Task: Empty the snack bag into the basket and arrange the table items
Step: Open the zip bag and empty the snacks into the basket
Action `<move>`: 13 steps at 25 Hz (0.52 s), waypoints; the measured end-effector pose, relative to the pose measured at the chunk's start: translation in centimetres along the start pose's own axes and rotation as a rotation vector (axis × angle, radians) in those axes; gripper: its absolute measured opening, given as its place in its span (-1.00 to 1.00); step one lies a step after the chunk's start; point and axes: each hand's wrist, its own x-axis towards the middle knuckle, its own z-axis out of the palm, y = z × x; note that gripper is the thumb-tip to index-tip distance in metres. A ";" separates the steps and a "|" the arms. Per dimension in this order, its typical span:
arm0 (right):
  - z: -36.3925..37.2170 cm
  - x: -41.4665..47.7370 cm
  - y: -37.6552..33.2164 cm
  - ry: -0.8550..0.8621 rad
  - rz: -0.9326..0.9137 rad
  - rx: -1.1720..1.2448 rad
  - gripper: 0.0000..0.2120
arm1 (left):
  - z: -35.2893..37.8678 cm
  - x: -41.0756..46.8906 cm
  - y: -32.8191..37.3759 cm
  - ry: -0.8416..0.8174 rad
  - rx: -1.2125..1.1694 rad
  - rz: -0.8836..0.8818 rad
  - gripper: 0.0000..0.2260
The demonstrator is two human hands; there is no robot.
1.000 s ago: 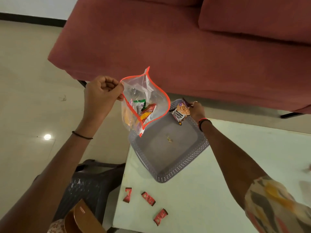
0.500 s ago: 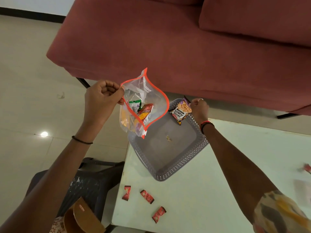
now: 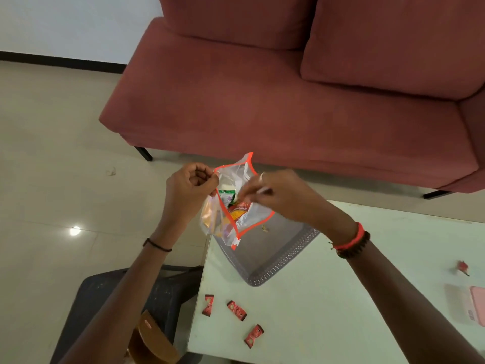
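Note:
A clear zip bag [image 3: 237, 177] with an orange rim hangs open above the grey basket [image 3: 283, 261], which sits on the near-left corner of the white table [image 3: 341, 311]. My left hand [image 3: 189, 190] pinches the bag's left rim. Inside the bag are a green packet [image 3: 225, 195], a red and yellow packet [image 3: 240, 210] and more snacks. My right hand [image 3: 283, 195] reaches into the bag's mouth, its blurred fingertips at the red packet. My right hand covers part of the basket, and the peanut packet is out of sight. Three red candies [image 3: 236, 310] lie on the table in front of the basket.
A red sofa [image 3: 262, 101] stands just beyond the table. A dark plastic chair [image 3: 162, 290] and a brown object [image 3: 149, 340] sit left of the table. At the table's right lie another red candy [image 3: 463, 267] and a pink item [image 3: 477, 303].
My right hand has left the basket's far corner, no longer shows the peanut packet, and has moved left into the bag's mouth. My left hand still holds the bag's rim.

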 end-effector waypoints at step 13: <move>7.8 -2.5 6.9 -0.620 -0.055 -1.177 -0.70 | 3.4 -4.6 3.1 -0.209 0.067 0.038 -0.92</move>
